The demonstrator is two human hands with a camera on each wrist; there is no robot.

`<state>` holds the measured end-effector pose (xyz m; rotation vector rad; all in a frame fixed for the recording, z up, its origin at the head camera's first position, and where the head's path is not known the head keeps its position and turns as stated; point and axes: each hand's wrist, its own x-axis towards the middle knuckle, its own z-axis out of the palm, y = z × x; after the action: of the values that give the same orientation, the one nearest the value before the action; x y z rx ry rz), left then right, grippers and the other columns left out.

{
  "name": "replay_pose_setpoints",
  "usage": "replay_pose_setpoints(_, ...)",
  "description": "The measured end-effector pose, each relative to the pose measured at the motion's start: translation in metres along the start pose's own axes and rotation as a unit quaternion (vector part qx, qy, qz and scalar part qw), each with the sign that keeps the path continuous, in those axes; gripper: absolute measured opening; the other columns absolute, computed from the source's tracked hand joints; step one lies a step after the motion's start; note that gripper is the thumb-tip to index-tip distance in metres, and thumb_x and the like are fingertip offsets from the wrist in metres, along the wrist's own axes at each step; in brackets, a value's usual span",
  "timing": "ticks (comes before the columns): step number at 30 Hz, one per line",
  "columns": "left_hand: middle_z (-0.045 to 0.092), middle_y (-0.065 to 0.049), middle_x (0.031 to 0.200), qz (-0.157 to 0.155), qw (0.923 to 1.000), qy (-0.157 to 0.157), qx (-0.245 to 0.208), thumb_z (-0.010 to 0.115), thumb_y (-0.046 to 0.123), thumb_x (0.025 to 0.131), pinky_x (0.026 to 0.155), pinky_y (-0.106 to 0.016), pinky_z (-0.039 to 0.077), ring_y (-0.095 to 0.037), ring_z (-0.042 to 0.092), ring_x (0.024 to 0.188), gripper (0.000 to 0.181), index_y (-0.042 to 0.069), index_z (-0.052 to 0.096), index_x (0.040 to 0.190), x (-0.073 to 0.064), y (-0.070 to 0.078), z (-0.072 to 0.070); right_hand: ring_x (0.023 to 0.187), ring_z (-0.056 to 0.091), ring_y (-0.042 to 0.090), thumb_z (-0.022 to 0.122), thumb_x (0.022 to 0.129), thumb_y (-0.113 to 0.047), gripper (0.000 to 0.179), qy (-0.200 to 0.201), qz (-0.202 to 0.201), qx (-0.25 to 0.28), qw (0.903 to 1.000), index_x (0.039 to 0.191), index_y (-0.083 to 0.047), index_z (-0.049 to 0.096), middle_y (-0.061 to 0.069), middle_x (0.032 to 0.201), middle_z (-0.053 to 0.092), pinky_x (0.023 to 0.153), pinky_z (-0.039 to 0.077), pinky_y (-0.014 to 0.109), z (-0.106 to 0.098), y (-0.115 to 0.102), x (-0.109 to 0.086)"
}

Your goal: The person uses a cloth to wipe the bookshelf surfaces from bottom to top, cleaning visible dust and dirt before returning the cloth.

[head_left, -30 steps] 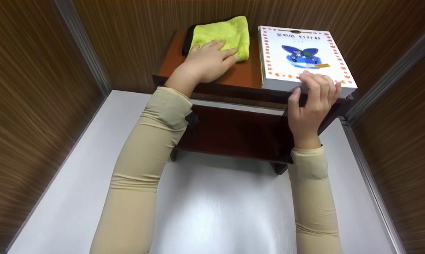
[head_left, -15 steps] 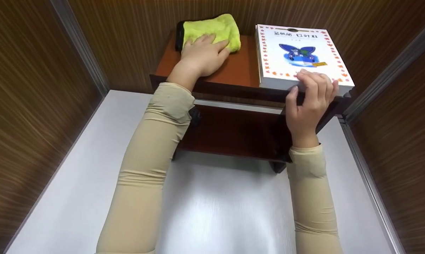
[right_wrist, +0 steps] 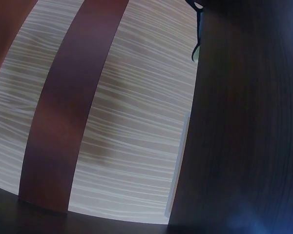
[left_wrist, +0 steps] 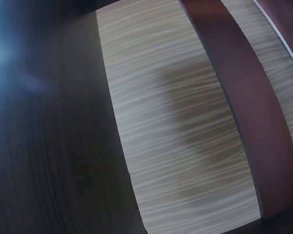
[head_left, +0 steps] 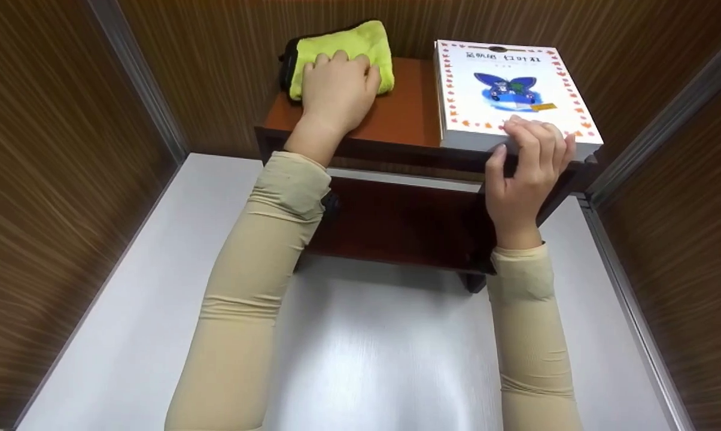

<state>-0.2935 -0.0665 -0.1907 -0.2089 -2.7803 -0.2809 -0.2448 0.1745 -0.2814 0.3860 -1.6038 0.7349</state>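
Observation:
My left hand lies over a folded yellow-green cloth with a dark edge, near the back left of the small shelf's top. Its fingers have curled into the fabric, and the fingertips are hidden. On the right part of the same top sits a thick white book with a blue butterfly and a red leaf border on its cover. With fingertips over the near edge and thumb against the side, my right hand holds the book. Neither hand shows in the wrist views.
The two-tier brown shelf stands against a wood-grain wall; its lower board is dark red. White floor surface spreads in front. Side walls close in left and right.
The left hand has slid the cloth left and slightly back along the shelf top, and its spread fingers have curled in. The right hand and the book stay put.

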Motion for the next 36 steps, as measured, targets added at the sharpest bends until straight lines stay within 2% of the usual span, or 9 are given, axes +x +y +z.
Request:
replay_pose_setpoints(4, 0.062, -0.013, 0.112, 0.008, 0.9986, 0.052, 0.009, 0.024, 0.040, 0.101, 0.085, -0.044, 0.044, -0.033, 0.055, 0.103, 0.051, 0.008, 0.060, 0.117, -0.002, -0.001, 0.001, 0.106, 0.050, 0.026, 0.051, 0.081, -0.016, 0.023, 0.004, -0.002, 0.006, 1.0000, 0.094, -0.002, 0.065, 0.009, 0.103, 0.064, 0.107, 0.015, 0.045, 0.002, -0.004, 0.001)
replay_pose_setpoints(8, 0.064, -0.015, 0.103, 0.028, 0.9972, 0.069, 0.010, 0.029, 0.039, 0.100, 0.078, -0.044, 0.047, -0.035, 0.058, 0.094, 0.049, 0.002, 0.061, 0.109, -0.012, -0.007, -0.001, 0.106, 0.050, 0.026, 0.051, 0.080, -0.015, 0.023, 0.008, -0.004, 0.013, 0.9999, 0.093, -0.002, 0.065, 0.009, 0.102, 0.064, 0.106, 0.015, 0.045, 0.004, -0.007, 0.001)
replay_pose_setpoints(12, 0.065, -0.016, 0.095, 0.049, 0.9956, 0.079, 0.011, 0.033, 0.038, 0.099, 0.071, -0.043, 0.047, -0.036, 0.058, 0.086, 0.047, 0.001, 0.061, 0.102, -0.032, -0.012, -0.004, 0.106, 0.050, 0.026, 0.052, 0.080, -0.016, 0.023, 0.008, -0.008, 0.014, 0.9998, 0.093, -0.003, 0.065, 0.008, 0.102, 0.064, 0.106, 0.015, 0.046, 0.006, -0.006, 0.000)
replay_pose_setpoints(19, 0.064, -0.015, 0.078, 0.102, 0.9802, 0.166, 0.039, 0.040, 0.034, 0.096, 0.057, -0.042, 0.046, -0.035, 0.057, 0.070, 0.040, 0.001, 0.061, 0.087, -0.073, -0.006, -0.007, 0.105, 0.050, 0.026, 0.051, 0.080, -0.017, 0.024, 0.018, -0.002, 0.008, 0.9998, 0.092, -0.002, 0.065, 0.008, 0.101, 0.064, 0.106, 0.015, 0.045, 0.004, -0.005, 0.003)
replay_pose_setpoints(23, 0.062, -0.014, 0.072, 0.115, 0.9736, 0.191, 0.050, 0.042, 0.031, 0.095, 0.052, -0.040, 0.046, -0.034, 0.056, 0.063, 0.037, 0.003, 0.061, 0.082, -0.086, -0.002, -0.008, 0.105, 0.050, 0.027, 0.051, 0.080, -0.015, 0.023, 0.017, 0.001, 0.008, 0.9998, 0.092, -0.001, 0.065, 0.010, 0.101, 0.064, 0.106, 0.015, 0.045, 0.004, -0.009, 0.004)
replay_pose_setpoints(26, 0.063, -0.015, 0.076, 0.113, 0.9757, 0.175, 0.068, 0.043, 0.034, 0.095, 0.055, -0.040, 0.048, -0.033, 0.058, 0.067, 0.038, 0.002, 0.063, 0.087, -0.093, 0.001, -0.008, 0.104, 0.050, 0.027, 0.051, 0.080, -0.013, 0.022, 0.014, 0.006, 0.012, 0.9998, 0.092, -0.001, 0.064, 0.011, 0.101, 0.064, 0.107, 0.015, 0.045, 0.004, -0.014, 0.004)
replay_pose_setpoints(29, 0.062, -0.022, 0.103, 0.100, 0.9839, 0.116, 0.093, 0.040, 0.042, 0.097, 0.076, -0.041, 0.050, -0.035, 0.060, 0.093, 0.049, 0.002, 0.062, 0.112, -0.100, 0.007, -0.007, 0.104, 0.050, 0.028, 0.051, 0.079, -0.012, 0.022, 0.013, 0.010, 0.014, 0.9998, 0.093, 0.000, 0.063, 0.012, 0.101, 0.063, 0.107, 0.014, 0.044, 0.003, -0.018, 0.004)
replay_pose_setpoints(33, 0.041, -0.031, 0.134, 0.085, 0.9882, 0.051, 0.117, 0.036, 0.055, 0.095, 0.101, -0.048, 0.033, -0.042, 0.039, 0.125, 0.066, 0.007, 0.042, 0.140, -0.109, 0.013, -0.003, 0.104, 0.050, 0.027, 0.051, 0.079, -0.013, 0.022, 0.022, 0.010, 0.012, 0.9996, 0.092, 0.000, 0.064, 0.011, 0.100, 0.064, 0.107, 0.015, 0.044, 0.002, -0.017, 0.004)
replay_pose_setpoints(36, 0.033, -0.033, 0.139, 0.087, 0.9870, 0.047, 0.127, 0.036, 0.059, 0.093, 0.103, -0.051, 0.028, -0.044, 0.031, 0.129, 0.072, 0.009, 0.035, 0.145, -0.114, 0.014, 0.000, 0.103, 0.051, 0.027, 0.050, 0.079, -0.015, 0.023, 0.030, 0.009, 0.011, 0.9995, 0.091, 0.000, 0.064, 0.010, 0.099, 0.064, 0.106, 0.015, 0.044, 0.002, -0.015, 0.005)
